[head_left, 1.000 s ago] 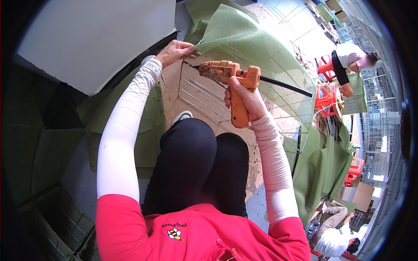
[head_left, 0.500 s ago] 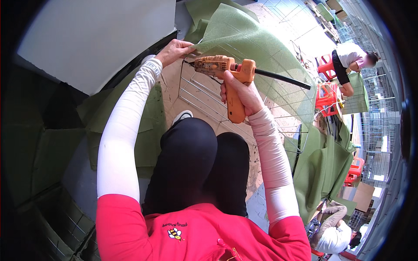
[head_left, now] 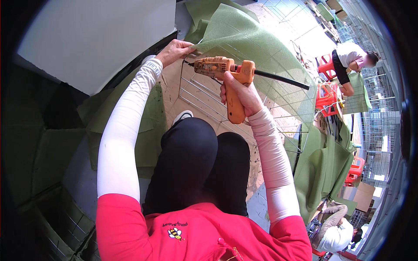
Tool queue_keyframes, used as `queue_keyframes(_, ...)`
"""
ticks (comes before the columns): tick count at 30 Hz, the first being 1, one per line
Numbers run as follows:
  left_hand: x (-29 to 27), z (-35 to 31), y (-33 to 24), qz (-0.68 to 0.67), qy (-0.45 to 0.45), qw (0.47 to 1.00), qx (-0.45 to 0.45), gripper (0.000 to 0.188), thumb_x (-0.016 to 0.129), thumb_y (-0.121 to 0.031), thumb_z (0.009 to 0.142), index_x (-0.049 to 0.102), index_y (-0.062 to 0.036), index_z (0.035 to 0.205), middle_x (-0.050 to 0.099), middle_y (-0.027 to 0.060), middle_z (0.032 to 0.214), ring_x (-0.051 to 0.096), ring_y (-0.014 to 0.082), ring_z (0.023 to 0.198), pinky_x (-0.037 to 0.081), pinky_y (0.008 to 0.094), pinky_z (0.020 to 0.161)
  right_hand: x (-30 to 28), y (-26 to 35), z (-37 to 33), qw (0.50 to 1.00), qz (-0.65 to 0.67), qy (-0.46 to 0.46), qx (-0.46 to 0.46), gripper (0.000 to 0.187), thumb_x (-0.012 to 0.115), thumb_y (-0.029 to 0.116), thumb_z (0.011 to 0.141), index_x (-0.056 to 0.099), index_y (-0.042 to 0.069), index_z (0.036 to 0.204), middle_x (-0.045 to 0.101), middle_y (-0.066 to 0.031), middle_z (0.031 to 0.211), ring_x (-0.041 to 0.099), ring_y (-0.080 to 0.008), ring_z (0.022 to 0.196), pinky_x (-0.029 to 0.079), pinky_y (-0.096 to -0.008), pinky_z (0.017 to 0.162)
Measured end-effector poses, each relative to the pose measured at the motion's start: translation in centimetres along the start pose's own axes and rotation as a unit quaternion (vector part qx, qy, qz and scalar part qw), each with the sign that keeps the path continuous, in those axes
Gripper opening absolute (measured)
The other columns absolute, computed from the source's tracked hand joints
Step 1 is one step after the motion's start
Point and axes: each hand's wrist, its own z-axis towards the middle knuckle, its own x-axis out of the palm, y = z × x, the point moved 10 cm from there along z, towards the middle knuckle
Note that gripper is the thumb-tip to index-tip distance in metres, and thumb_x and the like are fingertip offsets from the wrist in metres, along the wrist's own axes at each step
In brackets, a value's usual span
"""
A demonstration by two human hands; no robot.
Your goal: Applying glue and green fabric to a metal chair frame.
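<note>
An orange hot glue gun (head_left: 235, 102), smudged with dark stains, is gripped by its handle in my right hand (head_left: 247, 93). A black glue stick (head_left: 283, 80) juts out of its back, and its nozzle points left, close to a wire frame (head_left: 201, 93). My left hand (head_left: 175, 51) pinches the near left corner of a sheer green fabric sheet (head_left: 244, 37) just above the nozzle. The sheet drapes over the wire frame, whose thin rods show through it. Whether the nozzle touches the rod or cloth I cannot tell.
A large white panel (head_left: 96, 39) stands at the left. Green fabric (head_left: 322, 169) is heaped at the right, with more folded at my left (head_left: 146, 130). Red stools (head_left: 327, 95) and two people (head_left: 348, 56) (head_left: 337, 235) are at the right, near stacked wire racks.
The glue gun has shifted very slightly, its stick dipping a little. My left hand stays on the fabric corner. At the right, a person's green cloth has moved slightly.
</note>
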Motion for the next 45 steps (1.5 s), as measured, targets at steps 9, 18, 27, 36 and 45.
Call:
queue_keyframes(9,0.0,-0.1,-0.1,-0.002,0.002,1.0,0.002,0.032,0.058,-0.031,0.094,0.068,-0.0053,0.11,0.067,-0.0018,0.085,0.054,0.0041,0.072,0.046,0.0214,0.069,0.0,0.2,-0.1,1.0,-0.003,0.004,-0.007,0.025,0.059,0.025,0.093,0.047,0.007,0.105,0.053,-0.0043,0.065,0.053,-0.0133,0.052,0.046,-0.0281,0.046)
queue_keyframes(18,-0.2,-0.5,-0.1,-0.01,-0.004,1.0,0.004,0.032,0.058,-0.031,0.094,0.068,-0.0053,0.11,0.067,-0.0011,0.085,0.055,0.0044,0.073,0.047,0.0208,0.07,0.6,0.5,-0.4,1.0,0.008,-0.001,0.008,0.024,0.059,0.023,0.093,0.046,0.008,0.104,0.052,-0.0025,0.066,0.052,-0.0124,0.052,0.046,-0.0278,0.046)
queue_keyframes(27,-0.4,-0.4,0.1,-0.012,0.003,1.0,0.001,0.032,0.058,-0.03,0.094,0.068,-0.005,0.111,0.067,-0.0013,0.084,0.053,0.0044,0.07,0.046,0.0212,0.068,0.5,0.7,-0.6,1.0,0.019,-0.011,-0.012,0.024,0.06,0.023,0.092,0.045,0.008,0.104,0.052,-0.0031,0.065,0.052,-0.0129,0.052,0.045,-0.0278,0.046)
queue_keyframes(36,-0.8,-0.3,0.2,-0.005,-0.005,1.0,0.008,0.032,0.058,-0.032,0.094,0.068,-0.0054,0.11,0.066,-0.0023,0.081,0.051,0.0034,0.068,0.044,0.0202,0.065,0.1,0.0,-0.3,1.0,0.014,-0.019,0.006,0.023,0.059,0.025,0.093,0.047,0.007,0.1,0.053,-0.0033,0.065,0.052,-0.0127,0.052,0.045,-0.0277,0.046)
queue_keyframes(45,-0.1,-0.6,-0.3,-0.022,-0.017,1.0,0.011,0.031,0.057,-0.03,0.095,0.068,-0.0047,0.109,0.067,-0.002,0.083,0.054,0.0036,0.071,0.045,0.0205,0.068,0.2,-0.2,0.0,1.0,0.002,0.007,0.015,0.028,0.06,0.029,0.092,0.049,0.008,0.107,0.054,-0.0035,0.07,0.054,-0.013,0.058,0.048,-0.0271,0.05)
